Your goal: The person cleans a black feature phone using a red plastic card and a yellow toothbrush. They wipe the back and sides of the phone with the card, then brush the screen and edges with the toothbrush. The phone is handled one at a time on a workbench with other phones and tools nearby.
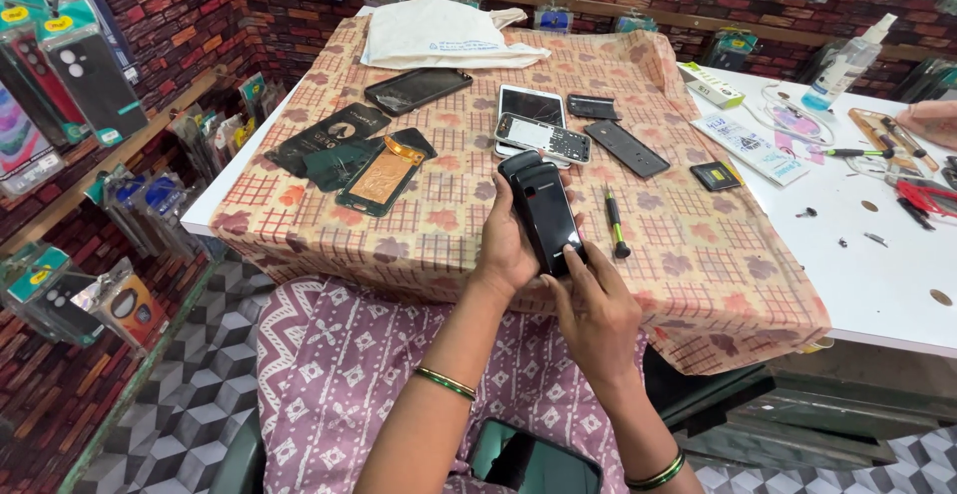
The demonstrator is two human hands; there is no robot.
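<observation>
My left hand point(504, 245) grips a black phone point(541, 211) from behind and below, holding it upright over the near edge of the patterned cloth point(688, 255). My right hand point(596, 305) pinches the phone's lower right corner with thumb and fingers. A green-handled screwdriver point(616, 223) lies on the cloth just right of the phone. Beyond it lie an opened phone frame point(543, 138) on a white phone point(530, 105), and a dark back panel point(626, 148).
More phone parts lie on the cloth: a black phone point(418, 88), dark covers point(329, 140), an orange-backed piece point(382, 175), a white cloth bag point(439, 33). The white table point(877, 275) at right holds tools, a spray bottle point(845, 65), another person's hand point(930, 120). A phone point(533, 464) rests on my lap.
</observation>
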